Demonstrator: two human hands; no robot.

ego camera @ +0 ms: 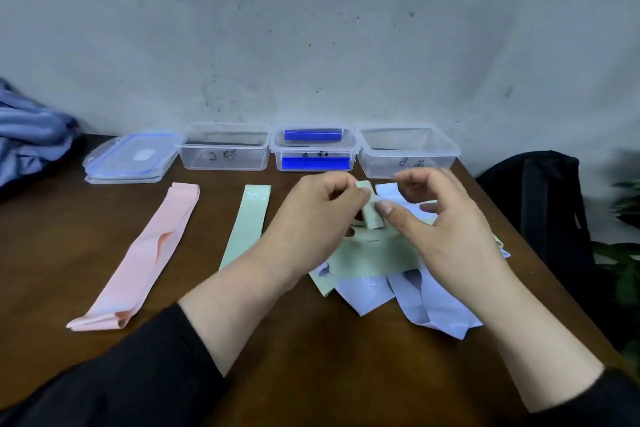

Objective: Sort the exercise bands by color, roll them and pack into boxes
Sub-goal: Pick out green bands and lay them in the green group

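Note:
Both hands meet over a pale green band (374,255) whose far end is rolled into a small tube (371,215). My left hand (322,215) pinches the roll from the left and my right hand (440,218) pinches it from the right with thumb and fingers. Lavender bands (433,308) lie under and beside the green one. A second green band (247,225) lies flat to the left. Further left lies a pink band (145,260). Three clear boxes stand in a row at the back: left (225,149), middle (313,151) with blue clips, right (408,152).
A stack of clear lids with blue seals (130,158) sits left of the boxes. Blue-grey cloth (27,139) is bunched at the far left. A black bag (547,204) stands off the table's right edge, with green leaves (623,253) beyond it.

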